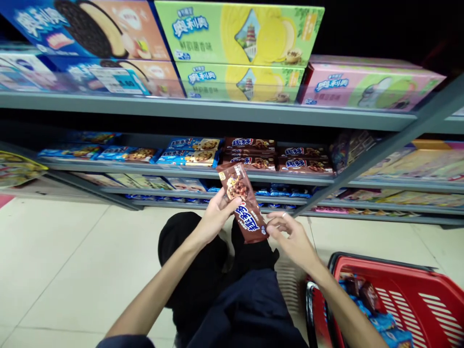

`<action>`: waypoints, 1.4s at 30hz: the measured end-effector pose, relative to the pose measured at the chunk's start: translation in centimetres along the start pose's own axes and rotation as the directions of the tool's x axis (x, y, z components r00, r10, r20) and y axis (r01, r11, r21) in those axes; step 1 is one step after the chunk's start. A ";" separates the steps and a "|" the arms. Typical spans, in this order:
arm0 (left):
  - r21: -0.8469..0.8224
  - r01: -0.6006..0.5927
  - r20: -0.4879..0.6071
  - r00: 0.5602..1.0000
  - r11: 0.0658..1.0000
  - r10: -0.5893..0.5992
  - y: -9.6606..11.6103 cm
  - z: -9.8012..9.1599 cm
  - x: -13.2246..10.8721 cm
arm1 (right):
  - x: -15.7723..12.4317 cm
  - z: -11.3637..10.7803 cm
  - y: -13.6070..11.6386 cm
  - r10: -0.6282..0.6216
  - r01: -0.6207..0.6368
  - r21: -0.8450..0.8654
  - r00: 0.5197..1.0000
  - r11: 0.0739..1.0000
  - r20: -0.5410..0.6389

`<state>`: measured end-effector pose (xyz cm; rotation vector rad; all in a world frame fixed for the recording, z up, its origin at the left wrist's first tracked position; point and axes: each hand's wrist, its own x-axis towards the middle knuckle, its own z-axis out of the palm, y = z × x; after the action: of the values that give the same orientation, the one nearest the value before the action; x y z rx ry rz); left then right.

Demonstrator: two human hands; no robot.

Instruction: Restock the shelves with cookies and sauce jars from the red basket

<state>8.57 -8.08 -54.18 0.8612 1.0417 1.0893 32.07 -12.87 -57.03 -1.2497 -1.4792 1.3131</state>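
Note:
A brown pack of chocolate-chip cookies (pixel 243 202) with blue and white lettering is held upright in front of the shelves. My left hand (pixel 216 214) grips its upper left edge, fingers closed on it. My right hand (pixel 290 238) pinches the pack's lower right corner with its fingertips. More brown packs of the same kind (pixel 249 144) lie on the middle shelf just behind. Below my hands are my knees in dark trousers (pixel 203 270).
Grey metal shelves (pixel 217 110) hold large biscuit boxes on top, blue and brown cookie packs in the middle. A red shopping basket (pixel 427 299) with several packs in it stands on the tiled floor at the lower right. Pale floor tiles (pixel 65 261) spread to the left.

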 end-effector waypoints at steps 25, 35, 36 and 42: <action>0.354 -0.445 -0.089 0.859 0.822 0.504 4.3 2.2 9.5 | 12.1 -9.6 -3.1 -0.381 0.316 -0.218 0.688 0.923 -0.617; 0.824 -0.535 0.453 0.819 0.185 0.354 1.8 10.4 22.6 | 20.5 -16.1 -1.4 -0.287 -0.323 -0.598 0.651 0.733 -0.703; 0.828 -0.554 0.503 0.801 0.086 0.323 1.5 10.5 22.8 | 20.4 -16.0 -1.1 -0.290 -0.335 -0.606 0.648 0.722 -0.704; 0.779 -0.578 0.626 0.730 -0.243 0.274 -0.1 9.9 22.8 | 19.6 -16.1 1.5 -0.125 -0.376 -0.619 0.780 0.689 -0.613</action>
<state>20.88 13.42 -56.62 2.8111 1.2922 0.4808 43.66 9.73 -56.94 -2.0848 -1.4327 0.2351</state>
